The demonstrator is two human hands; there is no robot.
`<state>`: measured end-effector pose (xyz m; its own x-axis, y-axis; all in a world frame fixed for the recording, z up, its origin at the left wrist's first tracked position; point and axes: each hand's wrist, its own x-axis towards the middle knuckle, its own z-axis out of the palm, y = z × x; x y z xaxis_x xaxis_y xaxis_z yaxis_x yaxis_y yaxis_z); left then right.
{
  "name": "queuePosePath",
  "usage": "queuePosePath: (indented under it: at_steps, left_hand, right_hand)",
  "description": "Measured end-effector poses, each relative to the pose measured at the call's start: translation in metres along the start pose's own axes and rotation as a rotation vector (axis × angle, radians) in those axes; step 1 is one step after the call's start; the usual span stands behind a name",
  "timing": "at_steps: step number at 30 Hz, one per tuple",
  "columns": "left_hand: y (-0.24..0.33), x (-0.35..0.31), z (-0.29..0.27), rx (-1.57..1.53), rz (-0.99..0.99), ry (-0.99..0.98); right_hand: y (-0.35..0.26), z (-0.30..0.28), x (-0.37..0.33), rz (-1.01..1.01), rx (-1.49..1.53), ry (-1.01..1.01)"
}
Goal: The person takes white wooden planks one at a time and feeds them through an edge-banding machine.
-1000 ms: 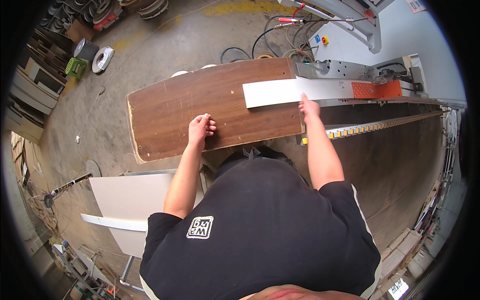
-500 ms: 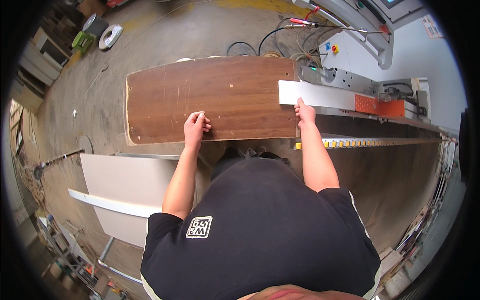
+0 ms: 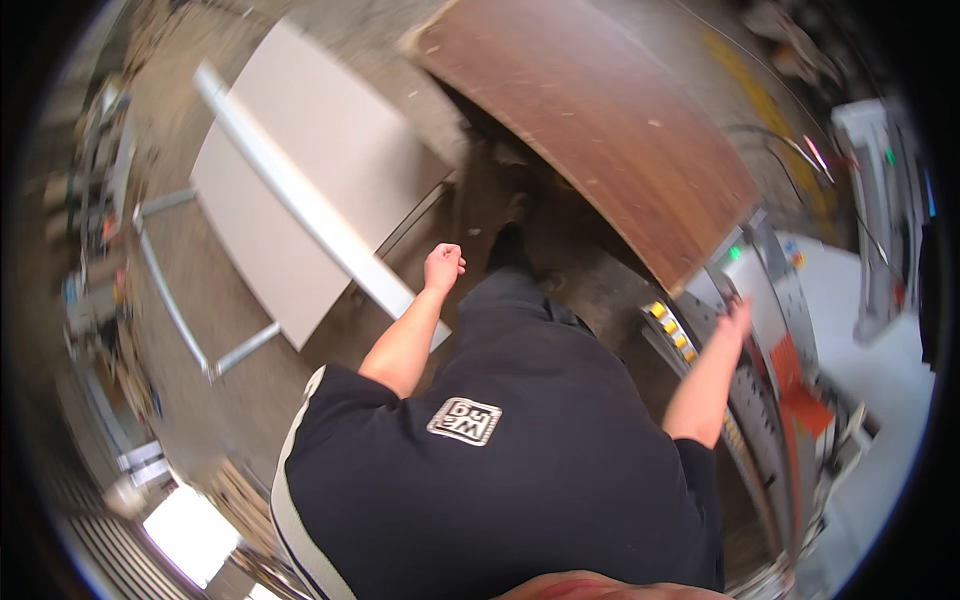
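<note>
My left hand (image 3: 445, 267) is closed, its fingers curled with nothing visible in them. It is in the air in front of my body, nearest to a long white strip (image 3: 290, 185) that lies across a pale flat panel (image 3: 285, 95). My right hand (image 3: 736, 316) reaches to the machine at the right, beside a white piece (image 3: 755, 287) on its bed. Motion blurs the fingers there, so I cannot see whether they grip that piece. An orange plate (image 3: 790, 370) sits farther along the bed.
A worn brown board (image 3: 590, 120) stretches ahead, its right end against the machine. A row of yellow rollers (image 3: 672, 330) edges the machine's near side. The pale panel rests on a metal frame (image 3: 175, 290). Cables (image 3: 770, 150) lie behind the machine.
My view and body have swung left, toward the pale panel and white strip. My left hand has left its place over the brown board. The right hand remains by the machine, now blurred.
</note>
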<state>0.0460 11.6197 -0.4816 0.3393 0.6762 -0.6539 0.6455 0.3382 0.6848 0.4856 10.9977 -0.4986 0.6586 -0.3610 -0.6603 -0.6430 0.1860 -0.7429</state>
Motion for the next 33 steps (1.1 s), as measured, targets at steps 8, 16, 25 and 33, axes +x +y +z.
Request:
queuePosePath:
  at_steps: [8, 16, 25, 33]
  left_hand:
    - [-0.181, -0.022, -0.119, 0.287, -0.482, 0.686]
    - [-0.281, 0.007, -0.085, -0.123, -0.847, 0.618]
    - [-0.148, -0.047, -0.047, -0.544, -0.084, 0.337]
    - [0.09, -0.082, -0.035, -0.779, 0.11, -0.122]
  right_hand:
    - [-0.045, 0.087, -0.241, -0.404, -0.257, -0.018]
    - [0.026, 0.166, -0.356, -0.511, -0.799, -0.665]
    - [0.097, 0.238, -0.404, -0.438, -1.033, -1.226]
    - [0.074, 0.305, -0.46, -0.295, -1.236, -1.417]
